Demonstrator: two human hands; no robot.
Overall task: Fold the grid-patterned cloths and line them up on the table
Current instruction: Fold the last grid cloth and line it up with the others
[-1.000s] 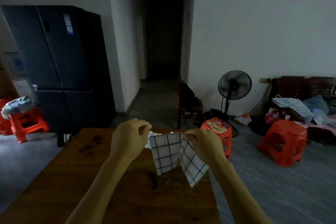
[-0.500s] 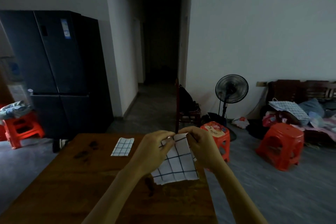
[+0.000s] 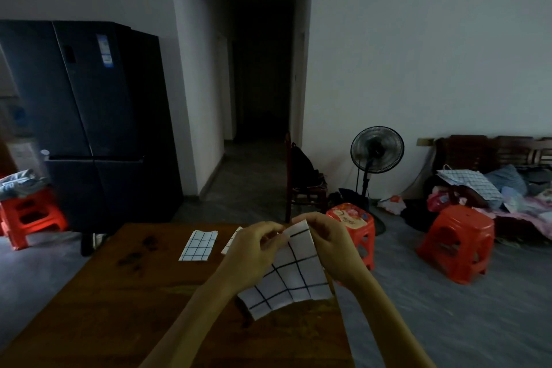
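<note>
Dim room, wooden worktop (image 3: 104, 308) up front with a fridge (image 3: 89, 116) behind it. One folded cloth (image 3: 198, 245) already lies flat at the far end, and a second one (image 3: 230, 240) peeks out just beside it, mostly hidden. Both hands, left hand (image 3: 254, 251) and right hand (image 3: 325, 245), pinch the top edge of a grid cloth (image 3: 288, 281) hanging over the worktop, looks half-folded. So roughly two done, this one left to finish and line up.
</note>
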